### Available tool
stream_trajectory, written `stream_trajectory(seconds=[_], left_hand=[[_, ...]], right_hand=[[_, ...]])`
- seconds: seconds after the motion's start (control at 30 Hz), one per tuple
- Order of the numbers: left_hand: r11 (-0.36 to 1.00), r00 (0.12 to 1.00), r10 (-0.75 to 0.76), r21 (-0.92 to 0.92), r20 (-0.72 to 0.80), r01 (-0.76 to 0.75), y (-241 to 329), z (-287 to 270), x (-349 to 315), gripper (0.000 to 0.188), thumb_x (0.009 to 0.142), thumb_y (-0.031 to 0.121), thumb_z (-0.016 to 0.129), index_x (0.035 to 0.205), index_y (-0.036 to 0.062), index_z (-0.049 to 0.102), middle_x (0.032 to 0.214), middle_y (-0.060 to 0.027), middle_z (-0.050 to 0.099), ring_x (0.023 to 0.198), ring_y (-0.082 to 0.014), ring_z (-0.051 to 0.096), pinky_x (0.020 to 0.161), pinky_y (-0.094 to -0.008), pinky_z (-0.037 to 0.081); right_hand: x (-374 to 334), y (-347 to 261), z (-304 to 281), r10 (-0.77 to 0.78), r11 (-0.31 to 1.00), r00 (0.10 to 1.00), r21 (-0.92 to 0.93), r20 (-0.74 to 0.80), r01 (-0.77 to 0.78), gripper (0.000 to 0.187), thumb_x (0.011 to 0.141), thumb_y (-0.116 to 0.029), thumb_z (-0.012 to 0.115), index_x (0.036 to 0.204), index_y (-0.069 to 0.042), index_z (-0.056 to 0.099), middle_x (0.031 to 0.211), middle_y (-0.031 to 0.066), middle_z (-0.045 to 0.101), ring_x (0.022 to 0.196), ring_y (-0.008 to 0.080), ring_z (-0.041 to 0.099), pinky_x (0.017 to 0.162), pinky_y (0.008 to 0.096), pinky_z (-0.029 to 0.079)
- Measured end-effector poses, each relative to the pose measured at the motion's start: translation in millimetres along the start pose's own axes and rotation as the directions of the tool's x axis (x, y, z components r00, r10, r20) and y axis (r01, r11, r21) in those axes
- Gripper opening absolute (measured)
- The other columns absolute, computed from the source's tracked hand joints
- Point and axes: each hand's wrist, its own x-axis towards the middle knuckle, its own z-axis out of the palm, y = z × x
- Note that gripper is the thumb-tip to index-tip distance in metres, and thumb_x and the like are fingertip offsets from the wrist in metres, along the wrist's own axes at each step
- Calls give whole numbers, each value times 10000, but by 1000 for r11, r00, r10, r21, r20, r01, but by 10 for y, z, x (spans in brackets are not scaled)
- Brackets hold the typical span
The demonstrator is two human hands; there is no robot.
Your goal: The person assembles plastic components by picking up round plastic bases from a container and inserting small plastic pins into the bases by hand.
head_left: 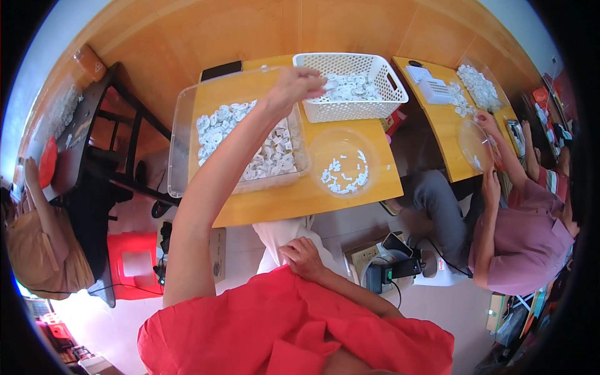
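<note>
Basket (356, 112) and bin (269, 183) are plastic, the tabletop (294, 203) smooth (possibly wood), the shirt (244, 322) matt cloth.

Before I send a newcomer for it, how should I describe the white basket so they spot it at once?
Start at the yellow table in front of the person in red. At its far right corner sits a white basket, with the left hand over its left end. Unlike the clear box and round dish nearby, its white walls are full of small holes.
</note>
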Motion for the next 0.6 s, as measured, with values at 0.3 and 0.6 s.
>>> stream_trajectory(seconds=[0.3, 0.6], left_hand=[[922, 989, -144, 367, 30, 123, -360, -620, -405, 132, 760, 97, 646, 799, -28, 632, 680, -71, 621, 588, -128, 605, 509, -241, 490], [232, 901, -135, 897, 412, -376, -1139, -759, -460, 198, 598, -7, 618, 779, 69, 591, 828, -109, 604, 842, -306, 582, 695, -397, 471]], right_hand=[[24, 84, 12, 25, 1000, 999, 2, -25, -24, 162, 664, -54, 578, 818, -100, 601, 757, 36, 493, 729, 226, 497, 660, 342, 406], [4, 24, -9, 47, 999, 997, 15, -66, -46, 166, 646, -31, 596, 798, -98, 605, 735, 26, 484, 708, 218, 488, 644, 331, 398]])
